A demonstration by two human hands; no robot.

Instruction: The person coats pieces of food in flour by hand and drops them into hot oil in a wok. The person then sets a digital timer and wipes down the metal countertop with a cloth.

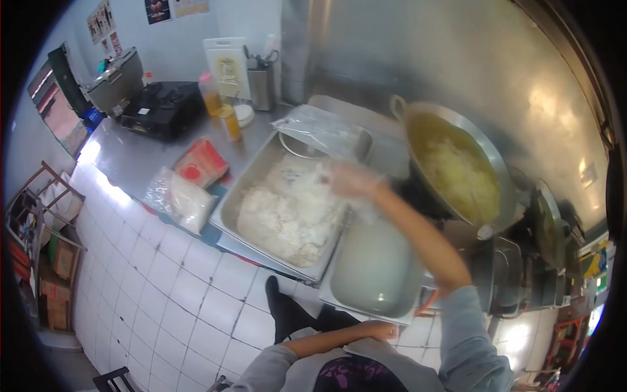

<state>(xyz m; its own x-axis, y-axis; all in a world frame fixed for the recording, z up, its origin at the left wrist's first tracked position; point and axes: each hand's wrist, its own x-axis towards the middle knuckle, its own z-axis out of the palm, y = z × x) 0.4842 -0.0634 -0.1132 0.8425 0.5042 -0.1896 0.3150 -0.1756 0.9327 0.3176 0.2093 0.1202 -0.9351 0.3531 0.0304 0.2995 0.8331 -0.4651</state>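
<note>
My right hand [353,181], in what looks like a clear plastic glove, is over the right side of a deep metal tray [225,219]. Motion smears its fingers, so their grip cannot be made out. White flour [287,222] lies heaped and lumpy in that tray. Beside it, below my right forearm, a second metal tray [375,261] holds cloudy whitish liquid. My left hand [380,330] rests against my waist with its fingers curled in, near the front edge of the liquid tray. Nothing shows in it.
A large wok [424,108] of bubbling oil with pale food stands right of the trays. A clear plastic bag [320,130] lies behind the flour. Left are a bag of white powder [179,196], a red-and-white packet [201,163], bottles and a black portable stove [163,108].
</note>
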